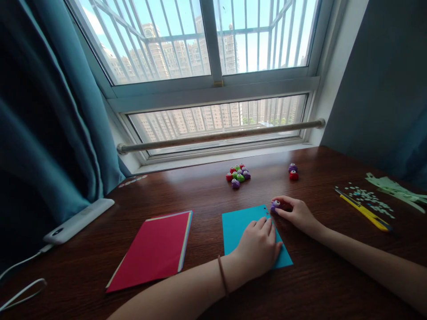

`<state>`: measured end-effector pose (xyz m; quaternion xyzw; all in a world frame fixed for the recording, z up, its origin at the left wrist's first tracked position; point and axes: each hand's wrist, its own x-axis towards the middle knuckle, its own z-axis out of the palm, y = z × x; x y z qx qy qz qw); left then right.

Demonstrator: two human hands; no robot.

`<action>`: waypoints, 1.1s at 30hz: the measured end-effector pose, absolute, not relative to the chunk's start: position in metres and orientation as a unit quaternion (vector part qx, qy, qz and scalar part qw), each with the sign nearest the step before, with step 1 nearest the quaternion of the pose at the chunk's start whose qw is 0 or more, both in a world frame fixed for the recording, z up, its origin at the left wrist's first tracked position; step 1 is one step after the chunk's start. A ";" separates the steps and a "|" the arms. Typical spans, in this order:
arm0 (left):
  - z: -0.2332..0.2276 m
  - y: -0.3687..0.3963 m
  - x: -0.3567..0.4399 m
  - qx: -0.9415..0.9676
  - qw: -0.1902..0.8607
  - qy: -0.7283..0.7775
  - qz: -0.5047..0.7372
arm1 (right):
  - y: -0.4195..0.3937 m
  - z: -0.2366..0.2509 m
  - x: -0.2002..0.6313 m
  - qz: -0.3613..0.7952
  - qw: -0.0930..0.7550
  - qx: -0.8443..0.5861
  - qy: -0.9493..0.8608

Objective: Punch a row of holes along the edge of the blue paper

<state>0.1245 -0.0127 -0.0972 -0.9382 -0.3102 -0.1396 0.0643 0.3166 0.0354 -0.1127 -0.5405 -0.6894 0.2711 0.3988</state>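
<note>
Left hand (260, 246) lay flat, fingers spread, pinning the blue paper sheet (238, 226) at lower centre. Right hand (296, 212) pinched a small purple paper punch (275, 205) at the sheet's top right corner. Paper likely light, floppy, slides easily; punch hard, best gripped by its sides.

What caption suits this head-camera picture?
Left hand flat on blue paper; right hand presses a small purple punch at its corner.

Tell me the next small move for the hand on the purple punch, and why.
Probably press the purple punch down. The right hand holds it at the far right corner of the blue paper sheet, beside small holes along that edge, while the left hand lies flat on the sheet, pinning it to the wooden table.
</note>
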 end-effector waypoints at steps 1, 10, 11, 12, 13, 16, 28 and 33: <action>-0.097 -0.013 0.124 -0.938 0.064 -0.311 -0.141 | 0.035 -0.112 0.316 0.266 0.396 -0.541 -0.693; -0.098 -0.013 0.124 -0.937 0.064 -0.312 -0.142 | 0.030 -0.104 0.312 0.252 0.376 -0.540 -0.710; -0.098 -0.013 0.124 -0.937 0.064 -0.312 -0.142 | 0.030 -0.104 0.313 0.252 0.375 -0.538 -0.711; -0.098 -0.013 0.124 -0.937 0.064 -0.312 -0.142 | 0.030 -0.104 0.313 0.253 0.375 -0.537 -0.712; -0.098 -0.013 0.124 -0.937 0.064 -0.313 -0.141 | 0.030 -0.104 0.313 0.254 0.374 -0.536 -0.713; -0.099 -0.013 0.125 -0.937 0.063 -0.314 -0.140 | 0.031 -0.105 0.313 0.254 0.373 -0.534 -0.715; -0.098 -0.013 0.124 -0.937 0.055 -0.314 -0.141 | 0.032 -0.113 0.315 0.216 0.368 -0.521 -0.739; -0.098 -0.013 0.124 -0.936 0.049 -0.318 -0.141 | 0.031 -0.117 0.315 0.169 0.341 -0.521 -0.764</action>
